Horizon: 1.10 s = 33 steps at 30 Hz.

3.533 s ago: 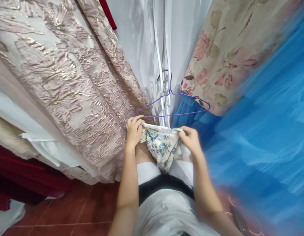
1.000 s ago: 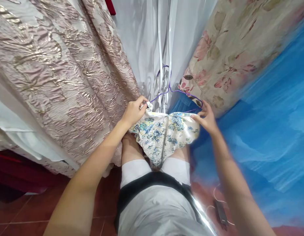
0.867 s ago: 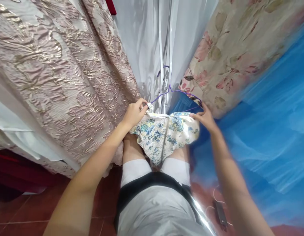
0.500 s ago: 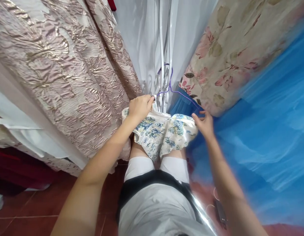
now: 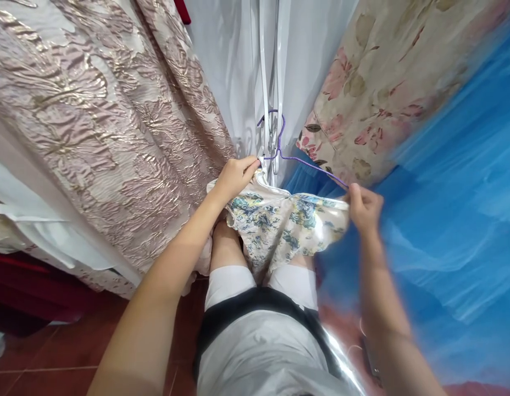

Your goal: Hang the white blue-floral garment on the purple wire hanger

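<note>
A white garment with blue and yellow flowers [image 5: 267,214] hangs between my hands, in front of my thighs. My left hand [image 5: 235,179] is closed on its left upper edge, together with the left part of a purple hanger [image 5: 300,160]. The far right end of the hanger and the garment's right edge meet at my right hand [image 5: 363,206], whose fingers pinch there. The hanger's hook points up, in front of hanging white straps. My fingers hide both ends of the hanger.
Pink brocade cloth with gold threads [image 5: 90,104] hangs on the left. Cream floral fabric [image 5: 362,104] and blue tulle [image 5: 453,242] hang on the right, close to my right arm. White straps [image 5: 264,66] dangle ahead. Red tiles [image 5: 53,357] cover the floor.
My right hand has moved to the right and closed at the hanger's end, stretching the garment's right edge outward. My left hand keeps its hold in nearly the same place.
</note>
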Each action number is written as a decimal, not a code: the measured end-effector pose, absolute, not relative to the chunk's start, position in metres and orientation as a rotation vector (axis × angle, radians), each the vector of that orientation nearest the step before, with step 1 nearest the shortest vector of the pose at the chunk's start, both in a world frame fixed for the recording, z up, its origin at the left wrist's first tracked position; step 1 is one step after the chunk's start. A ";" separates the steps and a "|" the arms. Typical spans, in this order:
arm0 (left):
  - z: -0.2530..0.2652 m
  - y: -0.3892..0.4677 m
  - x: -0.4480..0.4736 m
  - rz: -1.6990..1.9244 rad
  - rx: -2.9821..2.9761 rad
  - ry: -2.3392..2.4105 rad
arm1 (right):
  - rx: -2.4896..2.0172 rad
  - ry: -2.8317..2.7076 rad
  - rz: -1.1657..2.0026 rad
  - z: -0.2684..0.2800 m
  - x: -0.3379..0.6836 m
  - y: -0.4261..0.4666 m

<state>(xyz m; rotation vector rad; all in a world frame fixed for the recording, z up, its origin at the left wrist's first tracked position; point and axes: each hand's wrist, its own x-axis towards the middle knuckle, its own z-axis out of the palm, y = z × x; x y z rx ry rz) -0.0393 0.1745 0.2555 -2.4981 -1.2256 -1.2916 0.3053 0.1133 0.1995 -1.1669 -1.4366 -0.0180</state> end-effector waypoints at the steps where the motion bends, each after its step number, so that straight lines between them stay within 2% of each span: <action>1: 0.257 0.176 -0.038 -1.311 -2.526 -1.206 | -1.158 -1.429 -0.057 0.203 0.307 0.116; 9: 0.267 0.181 -0.031 -1.355 -2.642 -1.173 | -1.063 -1.366 -0.245 0.214 0.322 0.129; 16: 0.265 0.180 -0.034 -1.342 -2.653 -1.175 | -1.080 -1.300 -0.333 0.198 0.317 0.109; 22: 0.267 0.175 -0.045 -1.298 -2.638 -1.170 | -1.128 -1.628 -0.312 0.212 0.319 0.095; 27: 0.275 0.169 -0.060 -1.234 -2.654 -1.148 | -1.096 -1.950 -0.093 0.241 0.302 0.097; 33: 0.271 0.172 -0.057 -1.296 -2.655 -1.143 | -1.054 -1.828 0.424 0.248 0.280 0.126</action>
